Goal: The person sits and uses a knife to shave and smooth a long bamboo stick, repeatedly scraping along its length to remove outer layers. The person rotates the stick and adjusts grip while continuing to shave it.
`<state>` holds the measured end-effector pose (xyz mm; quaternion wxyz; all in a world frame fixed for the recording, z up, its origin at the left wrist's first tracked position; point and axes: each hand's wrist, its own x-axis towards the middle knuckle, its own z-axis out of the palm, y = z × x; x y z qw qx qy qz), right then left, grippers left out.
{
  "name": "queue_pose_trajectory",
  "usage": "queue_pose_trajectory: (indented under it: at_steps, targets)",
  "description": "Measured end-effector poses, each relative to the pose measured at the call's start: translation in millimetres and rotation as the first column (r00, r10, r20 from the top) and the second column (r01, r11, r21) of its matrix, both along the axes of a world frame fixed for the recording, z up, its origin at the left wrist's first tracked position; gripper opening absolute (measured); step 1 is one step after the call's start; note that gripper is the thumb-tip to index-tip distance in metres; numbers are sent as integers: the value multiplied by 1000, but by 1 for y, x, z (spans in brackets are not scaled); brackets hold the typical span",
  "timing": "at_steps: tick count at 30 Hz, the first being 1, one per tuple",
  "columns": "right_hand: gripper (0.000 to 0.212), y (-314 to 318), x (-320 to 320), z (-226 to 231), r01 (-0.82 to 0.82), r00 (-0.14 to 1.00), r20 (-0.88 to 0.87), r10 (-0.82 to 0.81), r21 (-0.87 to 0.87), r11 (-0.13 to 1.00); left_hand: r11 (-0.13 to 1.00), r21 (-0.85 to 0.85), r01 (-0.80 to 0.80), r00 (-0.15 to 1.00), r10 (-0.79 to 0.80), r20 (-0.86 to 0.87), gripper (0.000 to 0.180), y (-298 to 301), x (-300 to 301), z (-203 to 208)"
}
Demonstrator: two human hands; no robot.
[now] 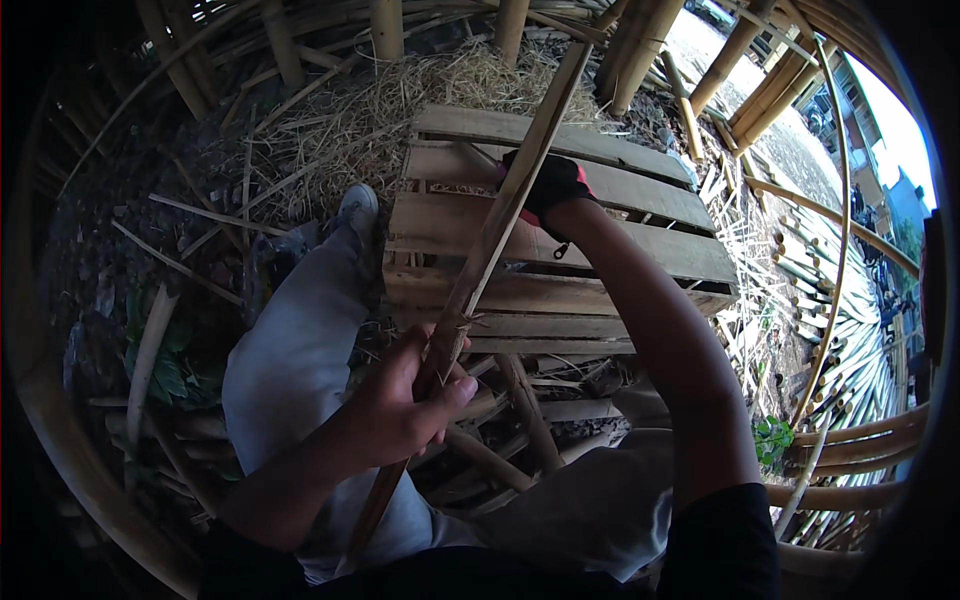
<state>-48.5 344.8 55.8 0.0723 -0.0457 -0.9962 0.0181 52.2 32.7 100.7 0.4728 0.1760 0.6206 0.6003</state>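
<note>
A long split bamboo strip [500,222] slants from my lap up past the far edge of a slatted wooden crate [450,218]. My left hand [405,400] is closed around its lower part, where rough splinters stick out. Over the crate's top, my right hand [560,188] wears a black and red glove and is closed on a knife-like tool [482,153]. The tool's narrow tip shows left of the strip, and a small ring shows below the glove. The strip hides part of the tool and of the gloved fingers.
Dry straw and shavings [400,110] lie beyond the crate. Bamboo posts [640,50] stand along the far side. Many cut bamboo poles [850,350] are stacked at the right. Loose strips and sticks [180,260] litter the ground at left, near my shoe [358,208].
</note>
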Motion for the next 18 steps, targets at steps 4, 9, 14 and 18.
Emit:
queue_pose_trajectory:
  at_steps: [4, 9, 14, 18]
  targets:
    - [49, 5, 11, 12, -23, 995, 97, 26, -28, 999, 997, -52, 61, 998, -60, 22, 43, -11, 2, -5]
    - [44, 17, 13, 2, 71, 993, 101, -54, -172, 983, 994, -108, 22, 997, -14, 78, 44, -14, -6, -15]
    - [46, 44, 11, -23, -42, 994, -104, 13, -280, 959, 981, -189, -34, 992, 56, 111, 44, -20, -15, -16]
    - [47, 43, 13, -38, -92, 979, -197, 47, -229, 969, 984, -151, -93, 996, 93, -10, 45, -29, -16, -31]
